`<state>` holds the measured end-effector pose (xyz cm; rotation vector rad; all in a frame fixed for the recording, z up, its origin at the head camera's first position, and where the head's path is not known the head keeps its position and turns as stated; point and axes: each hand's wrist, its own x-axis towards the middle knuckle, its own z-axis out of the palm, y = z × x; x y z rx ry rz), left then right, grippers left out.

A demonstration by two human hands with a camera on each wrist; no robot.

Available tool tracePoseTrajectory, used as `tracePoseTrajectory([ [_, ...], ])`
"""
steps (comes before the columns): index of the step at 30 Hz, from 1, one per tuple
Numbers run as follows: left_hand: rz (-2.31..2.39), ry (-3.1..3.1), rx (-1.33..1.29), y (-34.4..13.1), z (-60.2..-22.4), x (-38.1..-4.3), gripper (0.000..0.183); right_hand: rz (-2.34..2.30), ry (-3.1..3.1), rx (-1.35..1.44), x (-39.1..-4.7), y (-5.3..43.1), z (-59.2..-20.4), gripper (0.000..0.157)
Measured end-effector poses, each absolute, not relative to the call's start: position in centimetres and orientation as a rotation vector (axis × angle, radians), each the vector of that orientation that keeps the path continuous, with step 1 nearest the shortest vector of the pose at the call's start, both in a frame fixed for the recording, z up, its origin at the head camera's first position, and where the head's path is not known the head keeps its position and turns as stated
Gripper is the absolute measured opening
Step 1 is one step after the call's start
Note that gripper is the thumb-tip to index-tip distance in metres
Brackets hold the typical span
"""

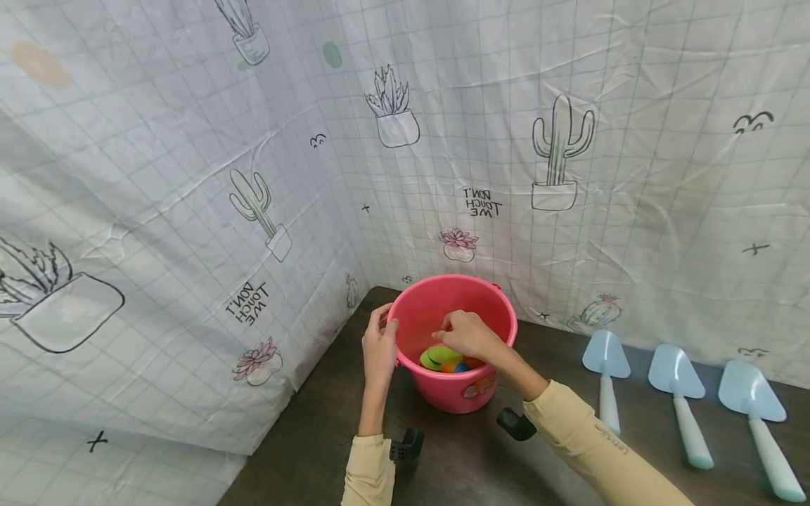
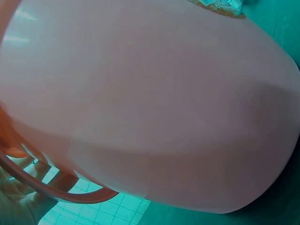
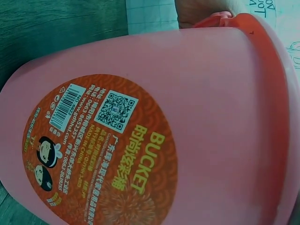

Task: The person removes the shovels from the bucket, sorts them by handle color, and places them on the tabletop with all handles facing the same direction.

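A pink bucket (image 1: 448, 393) stands upright on the dark table, its round mouth tipped toward view. My left hand (image 1: 380, 348) grips the bucket's left rim; in the left wrist view its fingers show behind the bucket's curved handle (image 2: 70, 196). Over the bucket's mouth, my right hand (image 1: 470, 334) reaches in with bent fingers and nothing visible in them. Just below it lie light green pieces (image 1: 443, 356), an orange piece (image 1: 448, 367) and a blue piece (image 1: 461, 367). The right wrist view is filled by the bucket's outer wall with a printed orange label (image 3: 105, 154).
Three toy shovels with pale blue blades lie in a row at the right: a near one (image 1: 607, 372), a middle one (image 1: 680, 393) and a far-right one (image 1: 756, 414). A white cloth (image 1: 443, 105) with cactus drawings hangs behind and left of the table (image 1: 443, 457).
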<state>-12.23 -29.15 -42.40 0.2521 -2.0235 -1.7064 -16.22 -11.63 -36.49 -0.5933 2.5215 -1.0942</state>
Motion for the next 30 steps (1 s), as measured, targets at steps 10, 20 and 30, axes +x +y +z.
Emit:
tracePoseTrajectory([
  [10,-1.711,-2.028,0.251,-28.85,-42.19,-12.5,0.032,-1.007,2.497,-0.65,-16.71,-11.33,-36.14,0.014],
  [20,-1.724,-2.012,0.267,-28.83,-42.45,-12.21,0.032,-0.914,2.472,-0.702,-16.56,-11.31,-36.4,0.014],
  [30,-1.705,-2.029,0.273,-28.79,-42.26,-12.26,0.032,-0.881,2.411,-0.823,-16.57,-11.08,-36.47,0.023],
])
